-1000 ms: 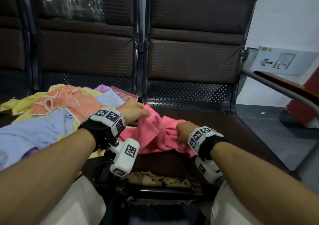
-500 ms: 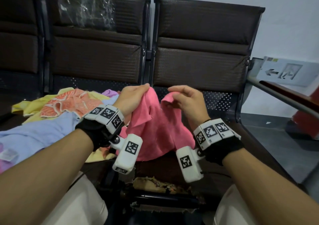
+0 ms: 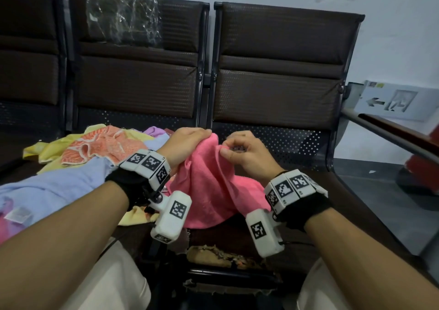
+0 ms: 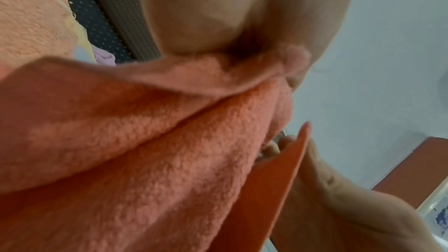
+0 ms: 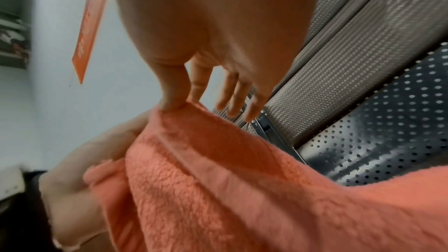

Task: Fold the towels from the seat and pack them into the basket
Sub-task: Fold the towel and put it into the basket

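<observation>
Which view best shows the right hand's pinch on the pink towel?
The right wrist view: the right hand pinches the pink towel edge between thumb and forefinger. The head view shows it smaller; the left wrist view shows only blurred fingers at the towel's edge.

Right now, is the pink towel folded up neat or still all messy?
Still messy, not folded. The pink towel hangs bunched and creased between the left hand and right hand, which grip its top edge, while its bottom lies crumpled on the seat.

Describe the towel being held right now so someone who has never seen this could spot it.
On the row of dark brown seats, look at the right-hand one. The plain pink terry towel hangs there, gripped by the left hand and pinched by the right hand; the other towels lie loose.
</observation>
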A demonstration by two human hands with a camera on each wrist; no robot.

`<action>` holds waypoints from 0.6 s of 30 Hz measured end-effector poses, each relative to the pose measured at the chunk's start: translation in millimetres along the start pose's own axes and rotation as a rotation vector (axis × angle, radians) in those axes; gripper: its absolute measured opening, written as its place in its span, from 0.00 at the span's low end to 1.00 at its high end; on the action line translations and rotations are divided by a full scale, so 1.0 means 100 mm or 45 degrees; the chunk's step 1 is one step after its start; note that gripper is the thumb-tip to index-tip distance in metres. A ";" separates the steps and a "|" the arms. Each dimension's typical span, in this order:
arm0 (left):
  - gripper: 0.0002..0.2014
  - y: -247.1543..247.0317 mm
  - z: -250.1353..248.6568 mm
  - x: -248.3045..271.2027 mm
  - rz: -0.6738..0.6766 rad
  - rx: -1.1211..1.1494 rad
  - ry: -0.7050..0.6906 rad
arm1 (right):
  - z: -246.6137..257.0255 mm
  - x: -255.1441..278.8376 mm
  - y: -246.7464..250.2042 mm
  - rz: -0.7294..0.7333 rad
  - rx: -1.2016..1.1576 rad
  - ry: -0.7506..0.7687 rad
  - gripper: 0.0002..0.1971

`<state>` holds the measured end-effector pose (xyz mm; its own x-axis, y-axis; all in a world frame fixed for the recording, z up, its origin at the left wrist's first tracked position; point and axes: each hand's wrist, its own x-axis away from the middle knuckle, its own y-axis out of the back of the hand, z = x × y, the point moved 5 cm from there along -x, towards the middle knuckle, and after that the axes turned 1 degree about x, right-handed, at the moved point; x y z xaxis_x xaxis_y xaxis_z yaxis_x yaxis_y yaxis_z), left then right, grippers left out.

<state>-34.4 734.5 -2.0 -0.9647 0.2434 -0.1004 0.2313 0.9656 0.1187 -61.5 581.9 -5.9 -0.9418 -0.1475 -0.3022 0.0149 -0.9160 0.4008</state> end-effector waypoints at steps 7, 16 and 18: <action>0.21 0.01 -0.01 0.01 0.075 -0.017 -0.065 | -0.03 0.07 -0.15 0.321 -0.141 -0.062 0.14; 0.06 0.02 0.14 -0.02 0.143 -0.507 -0.039 | -0.07 -0.08 0.28 -0.267 -0.059 0.080 0.12; 0.07 0.01 0.16 -0.03 0.139 -0.568 -0.034 | -0.11 -0.09 0.35 -0.348 -0.031 0.073 0.14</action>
<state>-29.4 736.1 -17.7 -0.9329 0.3491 -0.0882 0.2488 0.8020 0.5430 -49.2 546.8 1.4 -0.8914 0.0864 -0.4450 -0.2286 -0.9334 0.2766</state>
